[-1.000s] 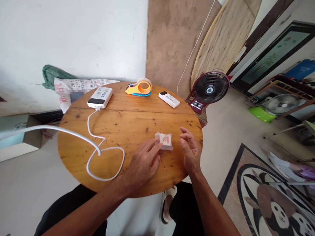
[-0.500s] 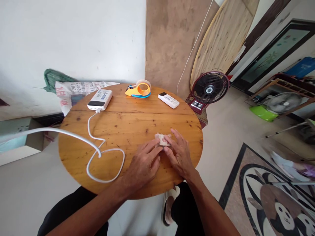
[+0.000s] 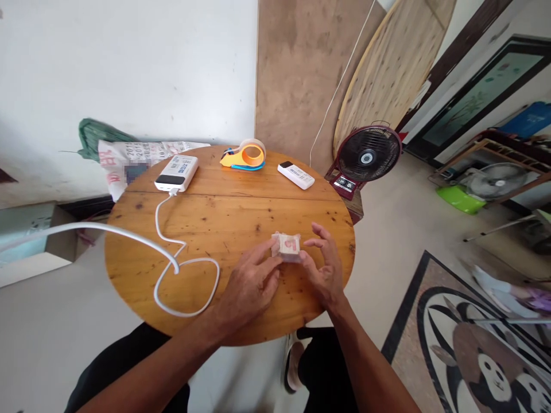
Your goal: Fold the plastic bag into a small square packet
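Note:
A small pale block-shaped packet (image 3: 289, 245) with a red print on top and what looks like a clear wrapper lies on the round wooden table (image 3: 232, 223). My left hand (image 3: 253, 281) grips its left end between thumb and fingers. On the other side, my right hand (image 3: 323, 261) has its fingers spread, and the thumb tip is at the packet's right front corner. The right fingers are raised off the packet.
Toward the back of the table are a white power bank (image 3: 177, 173) with a plugged-in cable (image 3: 185, 314), an orange tape dispenser (image 3: 232, 160) and a smaller white device (image 3: 296, 174). A dark red fan (image 3: 367, 158) stands beyond the right edge.
My right fingers have lifted off the packet and spread to the right, uncovering its red print. My left hand keeps its hold on the left end.

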Demonstrator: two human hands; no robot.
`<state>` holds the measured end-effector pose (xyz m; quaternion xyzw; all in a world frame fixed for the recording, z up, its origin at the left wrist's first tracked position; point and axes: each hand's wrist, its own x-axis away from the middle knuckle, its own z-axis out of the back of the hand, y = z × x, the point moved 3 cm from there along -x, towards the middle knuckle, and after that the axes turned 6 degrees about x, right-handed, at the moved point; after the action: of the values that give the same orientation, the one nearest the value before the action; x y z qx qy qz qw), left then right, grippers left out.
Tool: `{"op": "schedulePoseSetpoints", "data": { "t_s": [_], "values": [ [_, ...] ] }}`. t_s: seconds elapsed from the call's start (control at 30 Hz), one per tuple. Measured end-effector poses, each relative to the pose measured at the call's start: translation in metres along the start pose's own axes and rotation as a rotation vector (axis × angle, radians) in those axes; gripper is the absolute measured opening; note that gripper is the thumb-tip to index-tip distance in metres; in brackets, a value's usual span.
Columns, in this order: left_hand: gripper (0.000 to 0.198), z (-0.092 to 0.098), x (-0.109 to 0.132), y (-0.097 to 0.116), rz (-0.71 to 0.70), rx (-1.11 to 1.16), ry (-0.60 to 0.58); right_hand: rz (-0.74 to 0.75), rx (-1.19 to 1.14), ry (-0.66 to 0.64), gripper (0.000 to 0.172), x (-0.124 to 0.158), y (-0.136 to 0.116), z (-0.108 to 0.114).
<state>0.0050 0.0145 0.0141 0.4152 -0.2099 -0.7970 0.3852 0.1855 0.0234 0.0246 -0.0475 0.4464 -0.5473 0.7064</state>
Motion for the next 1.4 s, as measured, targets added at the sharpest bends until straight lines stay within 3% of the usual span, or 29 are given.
{"op": "schedulePoseSetpoints", "data": {
  "t_s": [0.13, 0.3, 0.4, 0.77, 1.03, 1.2, 1.4],
  "values": [
    [0.027, 0.006, -0.003, -0.005, 0.156, 0.274, 0.087, -0.218, -0.296, 0.078, 0.011, -0.004, 0.014, 0.004],
    [0.021, 0.012, -0.006, -0.026, 0.642, 0.852, 0.286, -0.538, -0.653, 0.155, 0.02, -0.006, 0.035, 0.003],
    [0.023, 0.011, -0.006, -0.036, 0.798, 1.088, 0.392, -0.607, -0.727, 0.128, 0.022, -0.006, 0.041, 0.002],
    [0.028, 0.009, -0.006, -0.035, 0.822, 1.159, 0.414, -0.647, -0.771, 0.119, 0.031, -0.006, 0.037, 0.0],
    [0.033, 0.009, -0.008, -0.035, 0.847, 1.25, 0.44, -0.611, -0.697, 0.043, 0.038, -0.006, 0.035, -0.003],
    [0.037, 0.009, -0.009, -0.035, 0.846, 1.282, 0.449, -0.519, -0.624, -0.075, 0.044, -0.003, 0.036, -0.009],
    [0.036, 0.009, -0.009, -0.034, 0.846, 1.269, 0.442, -0.357, -0.37, -0.297, 0.078, -0.001, 0.024, -0.015]
  ]
}}
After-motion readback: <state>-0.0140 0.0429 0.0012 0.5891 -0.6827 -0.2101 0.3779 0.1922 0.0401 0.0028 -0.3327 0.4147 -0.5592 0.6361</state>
